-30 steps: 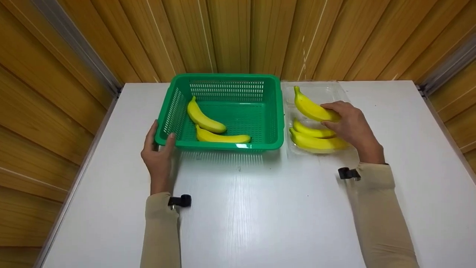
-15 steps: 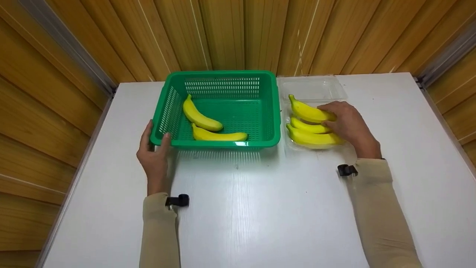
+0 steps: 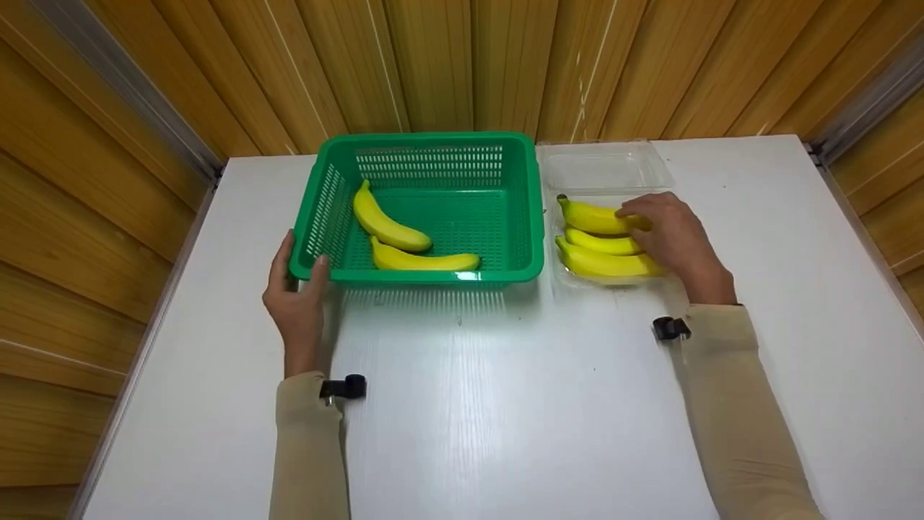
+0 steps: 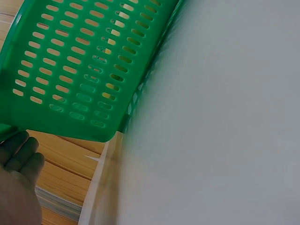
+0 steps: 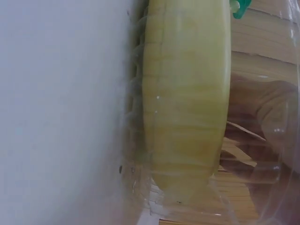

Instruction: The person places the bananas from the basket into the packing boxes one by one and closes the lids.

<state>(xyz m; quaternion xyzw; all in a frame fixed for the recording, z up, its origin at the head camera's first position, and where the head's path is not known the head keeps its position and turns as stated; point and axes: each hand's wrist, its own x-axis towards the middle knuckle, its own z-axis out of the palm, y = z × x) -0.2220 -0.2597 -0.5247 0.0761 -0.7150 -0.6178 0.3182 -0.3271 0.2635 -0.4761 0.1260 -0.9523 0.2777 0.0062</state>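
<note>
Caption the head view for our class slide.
Left hand holds green basket; right hand touches back banana in clear container.

Yellow bananas [image 3: 603, 264], green basket [image 3: 390, 277]

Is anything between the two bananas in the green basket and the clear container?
Yes: the green basket's right wall stands between the two bananas and the clear container. Nothing visible blocks the way over that wall; the right hand is beyond, at the rearmost banana there.
</note>
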